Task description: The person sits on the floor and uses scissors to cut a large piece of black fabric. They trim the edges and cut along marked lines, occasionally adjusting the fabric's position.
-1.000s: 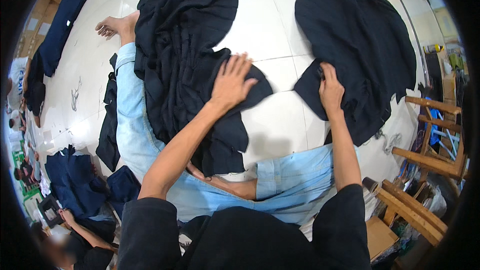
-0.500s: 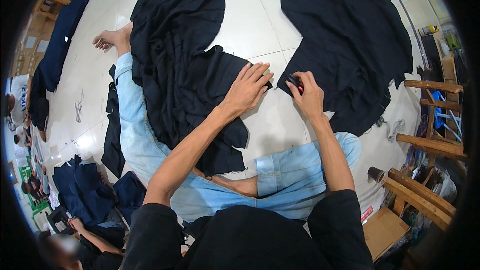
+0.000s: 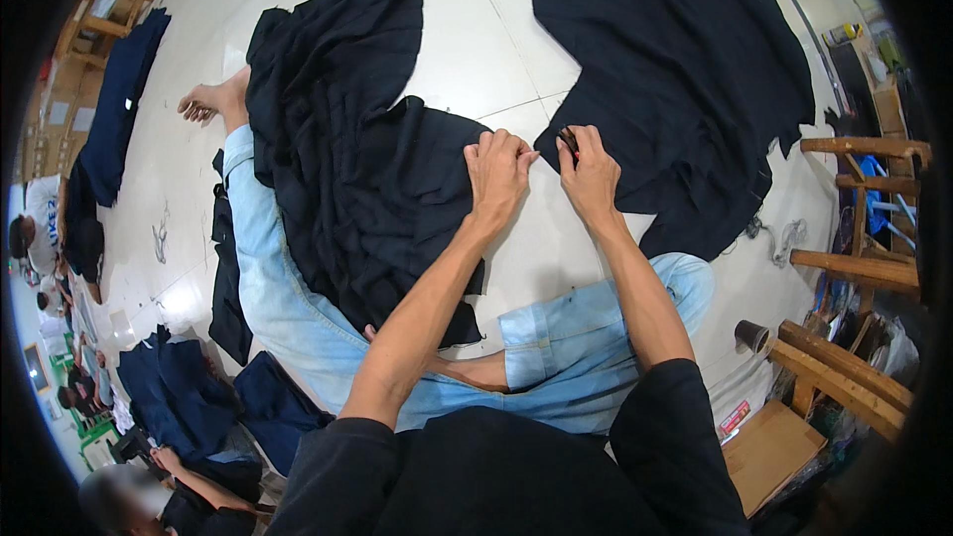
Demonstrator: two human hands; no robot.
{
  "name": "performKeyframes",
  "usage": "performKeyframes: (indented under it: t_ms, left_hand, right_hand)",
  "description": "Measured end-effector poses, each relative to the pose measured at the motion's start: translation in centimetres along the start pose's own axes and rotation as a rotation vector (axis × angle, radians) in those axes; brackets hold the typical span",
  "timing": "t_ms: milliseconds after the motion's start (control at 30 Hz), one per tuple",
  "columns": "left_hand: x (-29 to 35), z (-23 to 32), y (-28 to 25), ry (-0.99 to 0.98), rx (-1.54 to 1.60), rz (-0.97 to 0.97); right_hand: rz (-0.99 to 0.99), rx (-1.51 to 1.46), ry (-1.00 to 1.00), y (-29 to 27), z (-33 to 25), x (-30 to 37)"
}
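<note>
On the floor in front of my legs lies a crumpled black cloth piece (image 3: 342,139). At its right corner my left hand (image 3: 499,177) is closed, fingers curled and thumb pressed in, pinching the cloth's edge. My right hand (image 3: 593,174) is closed round a small black-and-red hand tool (image 3: 569,142), like thread snips, mostly hidden by the fingers. A second black cloth piece (image 3: 685,79) lies spread to the right. My right hand is over its left corner, a short gap from my left hand.
My legs in light blue jeans (image 3: 566,337) lie around the work. Wooden stools (image 3: 854,268), a brown cup (image 3: 751,335) and a cardboard sheet (image 3: 772,452) stand at right. Dark folded fabric (image 3: 174,387) and a co-worker's arm (image 3: 204,481) are at lower left.
My left hand has gone from lying flat with fingers stretched to curled in a pinch at the cloth's corner. My right hand has shifted slightly up and left, still holding the tool.
</note>
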State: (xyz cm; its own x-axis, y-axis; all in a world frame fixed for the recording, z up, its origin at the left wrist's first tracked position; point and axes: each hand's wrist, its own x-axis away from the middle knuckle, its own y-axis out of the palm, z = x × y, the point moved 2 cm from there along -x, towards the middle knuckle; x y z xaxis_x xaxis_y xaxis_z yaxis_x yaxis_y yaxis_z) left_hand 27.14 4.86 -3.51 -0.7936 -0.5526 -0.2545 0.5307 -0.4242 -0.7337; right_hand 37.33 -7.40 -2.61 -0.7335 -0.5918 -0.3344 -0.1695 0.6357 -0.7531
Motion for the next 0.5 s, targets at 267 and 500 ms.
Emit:
performKeyframes:
  t_ms: [267, 500]
  left_hand:
    - [-4.7, -5.8, -6.4, -0.528, 0.920, 0.313]
    - [-6.6, -2.0, -12.7, -0.486, 0.961, 0.368]
  right_hand:
    - [0.005, 0.002, 0.011, 0.4, 0.2, 0.1]
    - [-0.044, -0.290, 0.131, -0.7, 0.3, -1.4]
